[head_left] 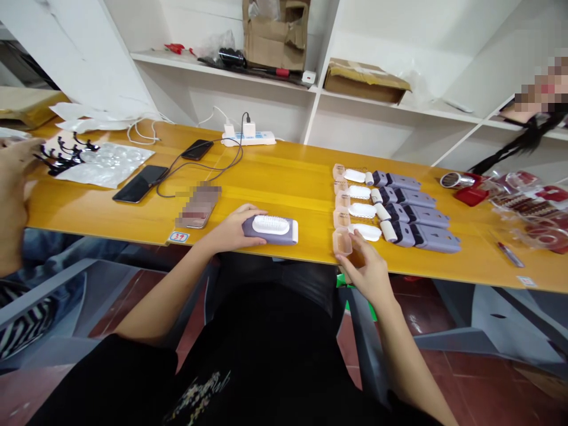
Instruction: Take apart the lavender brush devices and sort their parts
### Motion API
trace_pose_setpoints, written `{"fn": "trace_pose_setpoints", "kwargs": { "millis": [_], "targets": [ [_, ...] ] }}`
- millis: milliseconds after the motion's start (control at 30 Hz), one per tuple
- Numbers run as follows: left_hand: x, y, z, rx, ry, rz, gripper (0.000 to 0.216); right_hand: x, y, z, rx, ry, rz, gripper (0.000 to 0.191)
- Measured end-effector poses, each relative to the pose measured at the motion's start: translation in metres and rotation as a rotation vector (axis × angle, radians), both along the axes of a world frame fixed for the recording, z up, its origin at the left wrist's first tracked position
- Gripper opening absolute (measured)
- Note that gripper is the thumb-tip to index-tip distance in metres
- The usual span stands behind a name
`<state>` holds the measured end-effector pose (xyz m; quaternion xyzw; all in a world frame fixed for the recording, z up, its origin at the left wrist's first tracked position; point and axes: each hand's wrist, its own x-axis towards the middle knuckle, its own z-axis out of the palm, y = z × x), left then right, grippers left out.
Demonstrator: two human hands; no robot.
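My left hand grips the left end of a purple device with a white bristled top, lying flat near the front edge of the orange table. My right hand pinches a small translucent peach cap at the table's front edge. Just beyond it lie rows of parts: peach caps, white brush heads, and purple device bodies with white rollers.
Two dark phones on cables and a third phone lie left of centre, near a power strip. Plastic sheets and black clips sit far left by another person's hand. Red packaged items lie at right.
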<state>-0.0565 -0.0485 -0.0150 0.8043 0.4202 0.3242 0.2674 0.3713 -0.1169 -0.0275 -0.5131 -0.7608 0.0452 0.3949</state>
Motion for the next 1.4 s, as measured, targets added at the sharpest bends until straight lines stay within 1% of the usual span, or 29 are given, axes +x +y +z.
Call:
{"fn": "trace_pose_setpoints", "kwargs": {
  "millis": [67, 133, 200, 267, 333, 400, 467, 567, 633, 700, 800, 867, 967, 1000, 1033, 1067, 1100, 1133, 1200, 1233, 1300, 1400],
  "targets": [
    [0.0, -0.002, 0.0, 0.009, 0.024, 0.012, 0.075, -0.012, -0.008, 0.015, 0.066, 0.022, 0.02, 0.061],
    [0.0, -0.004, 0.001, 0.014, 0.063, 0.029, 0.083, -0.032, -0.015, 0.031, 0.073, 0.077, 0.082, 0.06],
    [-0.001, -0.007, 0.001, 0.01, 0.097, 0.042, 0.097, -0.058, -0.015, 0.043, -0.017, 0.132, 0.192, 0.062],
    [0.0, -0.009, 0.001, 0.012, 0.121, 0.047, 0.101, -0.082, -0.004, 0.046, -0.145, 0.176, 0.273, 0.064],
    [0.001, -0.012, 0.001, 0.03, 0.129, 0.051, 0.091, -0.101, 0.015, 0.041, -0.235, 0.224, 0.271, 0.063],
    [0.001, -0.014, 0.001, 0.06, 0.12, 0.046, 0.08, -0.113, 0.035, 0.029, -0.305, 0.288, 0.226, 0.061],
    [0.001, -0.016, 0.001, 0.098, 0.105, 0.04, 0.079, -0.12, 0.052, 0.016, -0.402, 0.368, 0.216, 0.061],
    [0.002, -0.017, -0.001, 0.166, 0.093, 0.06, 0.081, -0.124, 0.067, 0.001, -0.571, 0.512, 0.29, 0.06],
    [0.003, -0.015, -0.003, 0.206, 0.085, 0.09, 0.081, -0.125, 0.072, -0.004, -0.627, 0.577, 0.35, 0.058],
    [0.004, -0.011, -0.005, 0.225, 0.085, 0.115, 0.082, -0.126, 0.075, -0.008, -0.615, 0.609, 0.382, 0.056],
    [0.004, -0.007, 0.0, 0.196, 0.127, 0.123, 0.089, -0.129, 0.078, -0.013, -0.555, 0.637, 0.356, 0.057],
    [0.002, -0.007, 0.011, 0.177, 0.183, 0.106, 0.095, -0.13, 0.078, -0.015, -0.536, 0.654, 0.335, 0.058],
    [0.003, -0.007, 0.038, 0.184, 0.265, 0.071, 0.099, -0.132, 0.076, -0.015, -0.507, 0.653, 0.332, 0.054],
    [0.006, -0.006, 0.048, 0.186, 0.277, 0.053, 0.095, -0.133, 0.075, -0.014, -0.494, 0.644, 0.331, 0.052],
    [0.011, -0.002, 0.058, 0.184, 0.281, 0.021, 0.086, -0.133, 0.073, -0.013, -0.482, 0.633, 0.327, 0.05],
    [0.018, 0.003, 0.066, 0.178, 0.277, -0.036, 0.073, -0.133, 0.072, -0.011, -0.471, 0.623, 0.324, 0.048],
    [0.026, 0.009, 0.073, 0.158, 0.274, -0.12, 0.061, -0.133, 0.071, -0.009, -0.461, 0.616, 0.321, 0.046],
    [0.035, 0.016, 0.078, 0.12, 0.273, -0.222, 0.054, -0.133, 0.071, -0.008, -0.451, 0.614, 0.321, 0.045],
    [0.05, 0.032, 0.084, 0.043, 0.273, -0.401, 0.049, -0.132, 0.07, -0.007, -0.434, 0.619, 0.319, 0.047],
    [0.057, 0.04, 0.085, 0.026, 0.273, -0.452, 0.046, -0.132, 0.07, -0.006, -0.426, 0.622, 0.317, 0.048],
    [0.065, 0.051, 0.086, 0.01, 0.268, -0.513, 0.04, -0.131, 0.069, -0.007, -0.415, 0.616, 0.313, 0.048],
    [0.069, 0.058, 0.088, -0.014, 0.263, -0.563, 0.032, -0.13, 0.068, -0.007, -0.396, 0.58, 0.318, 0.042]
  ]
}}
